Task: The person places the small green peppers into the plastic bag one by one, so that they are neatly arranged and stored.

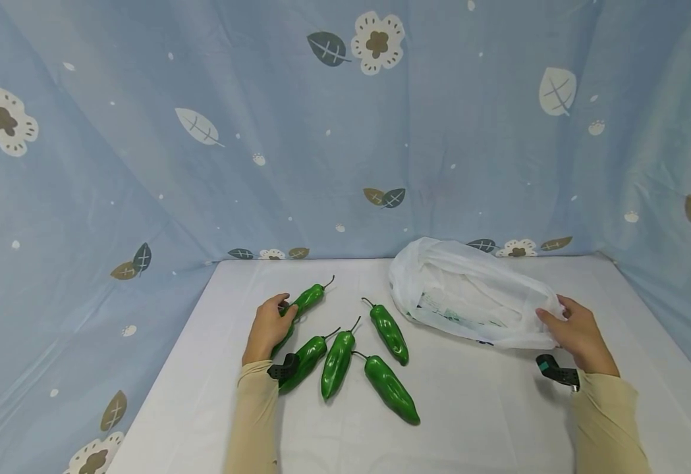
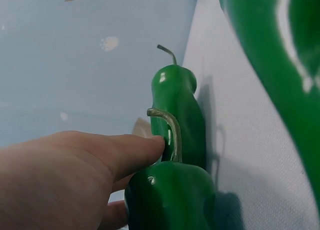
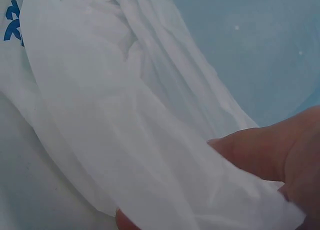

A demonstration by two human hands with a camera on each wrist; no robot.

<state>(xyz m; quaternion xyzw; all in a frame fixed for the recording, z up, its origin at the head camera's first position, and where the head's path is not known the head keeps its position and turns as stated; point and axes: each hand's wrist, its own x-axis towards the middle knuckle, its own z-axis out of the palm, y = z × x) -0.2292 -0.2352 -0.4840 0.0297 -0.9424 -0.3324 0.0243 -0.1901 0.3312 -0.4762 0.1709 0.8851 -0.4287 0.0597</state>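
My left hand [image 1: 268,329] reaches down over a glossy long green pepper [image 1: 286,334] at the table's left, thumb and fingers curled about it. In the left wrist view this pepper [image 2: 172,200] shows its curved stem beside the thumb, with a second green pepper [image 2: 182,115] right behind. That second pepper [image 1: 309,299] lies just beyond the fingers. On the right, my right hand [image 1: 579,329] pinches the side of a white plastic bag [image 1: 475,257], whose mouth gapes. The thumb [image 3: 260,150] presses the thin bag edge [image 3: 150,140]; fingers behind the plastic are mostly hidden.
Several more green peppers lie mid-table: one by the left wrist [image 1: 306,362], one upright beside it [image 1: 338,362], one nearer the front [image 1: 389,388], one near the bag [image 1: 389,332]. A blue printed curtain [image 1: 321,131] borders the white table [image 1: 469,408] at the back and sides.
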